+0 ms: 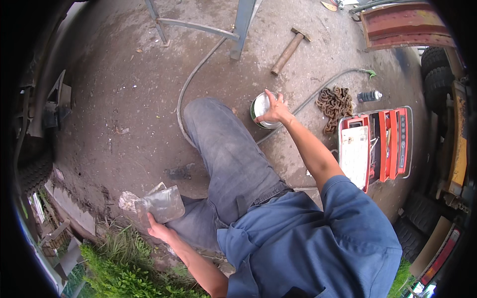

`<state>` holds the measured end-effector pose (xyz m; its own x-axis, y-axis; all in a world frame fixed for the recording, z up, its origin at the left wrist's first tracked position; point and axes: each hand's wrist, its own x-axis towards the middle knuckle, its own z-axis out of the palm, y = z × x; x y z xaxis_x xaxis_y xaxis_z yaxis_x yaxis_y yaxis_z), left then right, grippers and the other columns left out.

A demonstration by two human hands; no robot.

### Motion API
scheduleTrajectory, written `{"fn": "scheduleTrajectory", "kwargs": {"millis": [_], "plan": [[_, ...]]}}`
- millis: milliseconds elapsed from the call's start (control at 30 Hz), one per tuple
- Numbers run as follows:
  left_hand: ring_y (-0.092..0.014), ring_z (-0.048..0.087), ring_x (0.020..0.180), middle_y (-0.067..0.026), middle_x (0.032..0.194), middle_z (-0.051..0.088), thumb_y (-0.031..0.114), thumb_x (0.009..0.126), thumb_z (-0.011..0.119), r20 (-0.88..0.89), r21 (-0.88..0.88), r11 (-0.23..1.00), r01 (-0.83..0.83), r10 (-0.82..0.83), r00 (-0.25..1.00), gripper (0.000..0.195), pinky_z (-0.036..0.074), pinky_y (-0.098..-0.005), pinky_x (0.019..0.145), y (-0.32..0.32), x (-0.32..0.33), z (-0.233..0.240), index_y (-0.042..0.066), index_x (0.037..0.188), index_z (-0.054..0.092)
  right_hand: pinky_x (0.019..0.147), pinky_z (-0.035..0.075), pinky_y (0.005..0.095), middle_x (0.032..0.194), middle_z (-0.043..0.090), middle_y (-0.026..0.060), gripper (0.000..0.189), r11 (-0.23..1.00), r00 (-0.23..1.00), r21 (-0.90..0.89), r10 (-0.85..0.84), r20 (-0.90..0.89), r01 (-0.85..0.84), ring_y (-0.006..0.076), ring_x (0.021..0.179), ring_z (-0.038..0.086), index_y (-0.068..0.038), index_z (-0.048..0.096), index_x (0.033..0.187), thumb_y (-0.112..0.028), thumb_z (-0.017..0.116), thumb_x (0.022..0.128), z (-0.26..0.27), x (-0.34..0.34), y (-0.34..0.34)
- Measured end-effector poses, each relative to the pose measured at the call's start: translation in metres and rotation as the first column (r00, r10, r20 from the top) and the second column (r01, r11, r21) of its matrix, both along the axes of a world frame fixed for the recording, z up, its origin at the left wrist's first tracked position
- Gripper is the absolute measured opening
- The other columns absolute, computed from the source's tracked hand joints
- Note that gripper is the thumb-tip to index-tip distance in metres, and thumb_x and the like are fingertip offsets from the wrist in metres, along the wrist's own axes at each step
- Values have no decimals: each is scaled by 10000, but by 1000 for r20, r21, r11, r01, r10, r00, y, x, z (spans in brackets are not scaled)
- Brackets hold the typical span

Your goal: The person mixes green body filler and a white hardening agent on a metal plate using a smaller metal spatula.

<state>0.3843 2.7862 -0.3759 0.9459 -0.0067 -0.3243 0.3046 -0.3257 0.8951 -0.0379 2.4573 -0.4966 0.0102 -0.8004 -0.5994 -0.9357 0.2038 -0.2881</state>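
Note:
My right hand [275, 110] reaches over a round metal tin [262, 106] standing on the ground. Its fingers and thumb span the pale top and grip near the rim; a dark green side shows at the left. Low on the left, my left hand [162, 231] holds a thin, greyish rectangular plate [164, 204] with rounded corners by its lower edge. Whether the plate is plastic or metal I cannot tell. A smaller pale piece [157, 188] shows behind it, and a whitish crumpled lump [128, 201] lies just beyond. My bent knee is between the two hands.
A hammer [290, 52] lies beyond the tin. A hose [188, 83] loops past my knee. On the right are a rusty chain [335, 106], a spray can [369, 96] and an unfolded red toolbox [389, 145]. A steel stand [241, 28] rises ahead; grassy plants [123, 268] grow at lower left.

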Motion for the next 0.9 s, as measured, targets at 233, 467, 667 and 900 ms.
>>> {"fn": "scheduleTrajectory", "kwargs": {"millis": [233,467,667,900], "plan": [[-270,618,958,-207,1140,611,204,836,738,-14,16,999,-30,31,999,438,545,-401,837,-5,4,-2,-95,1076,526,1060,337,588,1469,196,346,1371,971,968,-68,-219,127,228,554,1335,254,-246,165,1541,-594,880,425,-3,-39,22],[-289,604,1022,-204,1199,586,232,869,694,-99,-62,998,-18,12,995,512,508,-417,926,-2,8,5,-112,1195,501,1061,355,596,1497,177,304,1343,905,899,-70,-426,-102,420,552,1360,204,-282,179,1537,-504,912,434,28,-78,52],[-277,518,1205,-145,1336,529,258,936,610,-290,-610,791,-38,-178,940,503,419,-446,1041,-32,-34,38,-22,1335,485,1029,340,682,1550,80,256,1330,850,826,25,-503,-253,525,527,1396,164,-322,133,1538,-540,907,479,-12,-110,101],[-227,593,1099,-91,1189,626,167,915,631,-215,-756,577,308,-664,716,362,447,-403,984,-90,-111,36,24,1241,565,1087,357,446,1482,328,269,1014,906,908,-245,-257,331,346,367,1378,354,-14,369,1448,-529,808,693,4,-57,112]]}}
